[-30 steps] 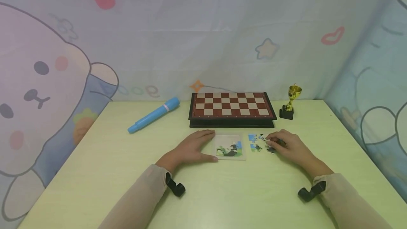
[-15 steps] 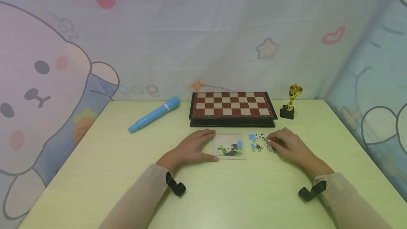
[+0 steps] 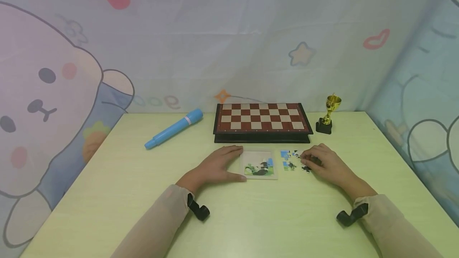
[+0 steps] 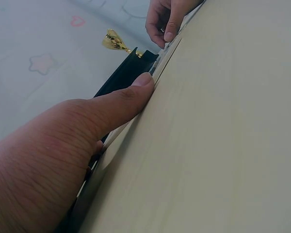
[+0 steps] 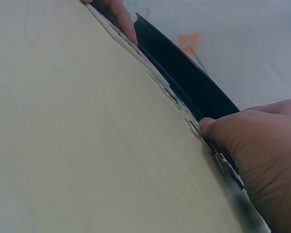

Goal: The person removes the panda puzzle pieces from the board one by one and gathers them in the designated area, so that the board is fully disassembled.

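Observation:
A small jigsaw tray (image 3: 263, 177) with a pale rim lies flat in the middle of the table. Joined pieces (image 3: 259, 170) with green, black and blue print fill its lower part and right side. My left hand (image 3: 215, 168) rests at the tray's left side, thumb at the near corner and straight fingers at the far one. To the right of the tray, my right hand (image 3: 326, 164) pinches a puzzle piece (image 3: 301, 158) between thumb and fingers, which mostly hide it. Several loose pieces (image 3: 288, 165) lie between tray and hand, and a dark piece (image 3: 305, 169) lies beneath the fingers.
Behind the tray stands a black-sided chessboard box (image 3: 261, 137) with red and white squares. A gold trophy cup (image 3: 324, 124) on a black base is at the back right. At the back left lies a blue tube-shaped marker (image 3: 173, 129). A printed cloth backdrop (image 3: 179, 51) borders the table.
A pale shape showed below my right fingertips half a second ago; a dark piece shows there now. My right fingers have shifted only slightly. The left hand and tray stay put.

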Available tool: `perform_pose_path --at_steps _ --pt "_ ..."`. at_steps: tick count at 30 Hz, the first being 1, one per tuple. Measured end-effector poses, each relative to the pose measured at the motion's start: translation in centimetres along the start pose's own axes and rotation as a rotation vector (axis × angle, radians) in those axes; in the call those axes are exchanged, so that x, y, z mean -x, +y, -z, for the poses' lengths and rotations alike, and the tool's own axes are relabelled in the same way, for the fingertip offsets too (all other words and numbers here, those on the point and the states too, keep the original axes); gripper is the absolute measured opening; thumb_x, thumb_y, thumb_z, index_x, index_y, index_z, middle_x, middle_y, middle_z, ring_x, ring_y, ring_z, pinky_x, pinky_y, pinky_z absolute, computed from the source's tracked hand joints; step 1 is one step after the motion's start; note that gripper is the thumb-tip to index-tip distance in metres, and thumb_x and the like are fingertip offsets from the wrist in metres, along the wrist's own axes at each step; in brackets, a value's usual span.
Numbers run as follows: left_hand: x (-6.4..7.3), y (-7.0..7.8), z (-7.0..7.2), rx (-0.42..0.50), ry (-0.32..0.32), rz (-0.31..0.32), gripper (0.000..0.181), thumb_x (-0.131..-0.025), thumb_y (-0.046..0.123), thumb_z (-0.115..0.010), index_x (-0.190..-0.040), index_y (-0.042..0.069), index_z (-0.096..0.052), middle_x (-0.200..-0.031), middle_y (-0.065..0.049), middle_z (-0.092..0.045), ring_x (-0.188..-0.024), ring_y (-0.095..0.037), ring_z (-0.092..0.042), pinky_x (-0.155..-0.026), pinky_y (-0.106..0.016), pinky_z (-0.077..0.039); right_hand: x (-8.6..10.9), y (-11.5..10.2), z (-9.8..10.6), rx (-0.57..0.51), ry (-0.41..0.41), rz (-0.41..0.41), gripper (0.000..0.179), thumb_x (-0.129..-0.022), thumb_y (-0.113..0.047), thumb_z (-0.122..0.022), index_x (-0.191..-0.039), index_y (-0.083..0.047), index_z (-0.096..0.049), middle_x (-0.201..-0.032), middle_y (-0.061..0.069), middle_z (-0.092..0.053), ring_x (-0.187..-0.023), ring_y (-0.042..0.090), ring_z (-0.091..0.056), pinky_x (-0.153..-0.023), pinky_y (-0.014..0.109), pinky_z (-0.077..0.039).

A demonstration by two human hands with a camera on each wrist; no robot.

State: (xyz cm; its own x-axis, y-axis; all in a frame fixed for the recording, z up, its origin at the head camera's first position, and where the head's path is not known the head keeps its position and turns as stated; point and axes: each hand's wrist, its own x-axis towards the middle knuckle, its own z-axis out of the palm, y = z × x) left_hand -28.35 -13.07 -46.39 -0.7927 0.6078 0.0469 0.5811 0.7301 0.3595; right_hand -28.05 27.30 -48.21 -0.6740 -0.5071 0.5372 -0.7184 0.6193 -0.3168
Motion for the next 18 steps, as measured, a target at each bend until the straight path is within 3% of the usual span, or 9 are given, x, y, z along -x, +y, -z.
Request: perform_pose_path --at_steps 18 --pt "0.04 -0.09 -0.02 0.011 0.010 -0.012 0.104 -0.078 0.083 -0.058 -0.158 0.020 -0.035 -0.162 0.004 -0.032 -0.150 -0.021 -0.026 -0.121 -0.041 -0.022 -0.05 -0.19 0.12 -0.017 -0.004 -0.009 0.020 -0.088 -0.006 -0.077 -0.104 -0.016 -0.073 -0.094 -0.010 -0.066 -0.084 0.008 -0.049 -0.066 0.027 -0.044"
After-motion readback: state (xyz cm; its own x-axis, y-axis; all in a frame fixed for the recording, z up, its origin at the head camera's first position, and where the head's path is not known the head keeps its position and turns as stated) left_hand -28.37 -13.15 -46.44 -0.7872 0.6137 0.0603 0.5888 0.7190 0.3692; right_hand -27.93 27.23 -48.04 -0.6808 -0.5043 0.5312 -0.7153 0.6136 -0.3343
